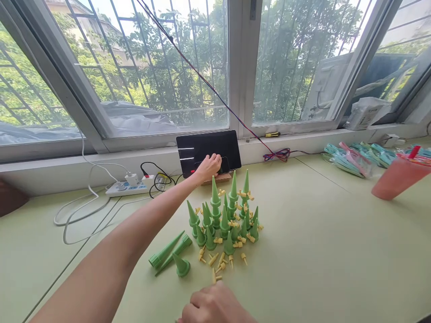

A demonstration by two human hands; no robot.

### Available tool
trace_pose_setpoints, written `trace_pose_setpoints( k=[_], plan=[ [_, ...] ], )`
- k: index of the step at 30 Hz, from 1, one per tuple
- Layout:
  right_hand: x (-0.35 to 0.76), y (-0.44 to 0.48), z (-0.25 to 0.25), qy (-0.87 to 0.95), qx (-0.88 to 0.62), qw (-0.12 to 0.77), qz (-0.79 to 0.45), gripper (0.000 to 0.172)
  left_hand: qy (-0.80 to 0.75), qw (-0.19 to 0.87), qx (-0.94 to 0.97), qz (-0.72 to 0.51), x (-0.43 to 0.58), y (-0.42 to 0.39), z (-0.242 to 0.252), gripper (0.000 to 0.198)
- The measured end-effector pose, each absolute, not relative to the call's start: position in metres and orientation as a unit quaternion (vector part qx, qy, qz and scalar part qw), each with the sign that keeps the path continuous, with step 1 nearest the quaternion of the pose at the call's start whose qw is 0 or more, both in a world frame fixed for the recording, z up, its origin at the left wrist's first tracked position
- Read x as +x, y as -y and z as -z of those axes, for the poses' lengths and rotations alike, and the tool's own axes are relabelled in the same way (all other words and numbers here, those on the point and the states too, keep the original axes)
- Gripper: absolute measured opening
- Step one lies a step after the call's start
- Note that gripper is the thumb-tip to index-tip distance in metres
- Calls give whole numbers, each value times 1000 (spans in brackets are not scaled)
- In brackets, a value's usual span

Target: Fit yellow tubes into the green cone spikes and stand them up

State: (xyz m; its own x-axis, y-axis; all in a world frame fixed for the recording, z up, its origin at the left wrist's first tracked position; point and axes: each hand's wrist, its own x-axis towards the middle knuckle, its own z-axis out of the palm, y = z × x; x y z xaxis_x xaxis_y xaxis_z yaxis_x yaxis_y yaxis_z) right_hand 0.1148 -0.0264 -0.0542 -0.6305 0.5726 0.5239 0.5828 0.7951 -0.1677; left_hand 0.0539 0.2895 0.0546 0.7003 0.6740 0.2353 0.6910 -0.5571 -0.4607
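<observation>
My left hand (209, 167) reaches far forward with bent fingers to a dark phone (223, 165) propped in front of a black tablet (211, 146). Its fingertips are hidden, so whether it grips or only touches the phone is unclear. At the bottom edge, my right hand (213, 306) is curled closed; what lies inside is hidden. A yellow valve piece (215, 275) is right by its knuckles. Between the hands stands a cluster of green cone-shaped spikes (224, 224), many with yellow valves attached. Several loose yellow valves (213, 259) lie in front of them.
Left of the cluster are two long green spikes (166, 251) lying down and one upright green cone (182, 264). A power strip (124, 187) with cables sits back left. Rightward are a red cup (399, 177), bagged strips (350, 158), a wire coil (281, 154) and a screwdriver (272, 134).
</observation>
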Motion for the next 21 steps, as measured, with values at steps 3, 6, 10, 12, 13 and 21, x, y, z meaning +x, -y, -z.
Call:
trace_pose_setpoints(
  k=[3,6,10,12,13,21],
  plan=[
    [116,27,52,903,-325,282,9,31,378,264,-888,13,46,-288,-55,66],
    [119,27,46,901,-325,286,9,31,366,252,-896,17,38,-286,-58,67],
    [121,27,39,899,-328,288,5,30,364,242,-895,87,22,-274,-60,48],
    [121,27,36,900,-333,281,2,31,402,237,-878,104,10,-262,-57,33],
    [121,27,36,901,-335,277,1,31,414,236,-873,101,4,-256,-53,32],
    [121,29,34,903,-340,264,-14,29,473,181,-861,46,-8,-231,-26,44]
  ],
)
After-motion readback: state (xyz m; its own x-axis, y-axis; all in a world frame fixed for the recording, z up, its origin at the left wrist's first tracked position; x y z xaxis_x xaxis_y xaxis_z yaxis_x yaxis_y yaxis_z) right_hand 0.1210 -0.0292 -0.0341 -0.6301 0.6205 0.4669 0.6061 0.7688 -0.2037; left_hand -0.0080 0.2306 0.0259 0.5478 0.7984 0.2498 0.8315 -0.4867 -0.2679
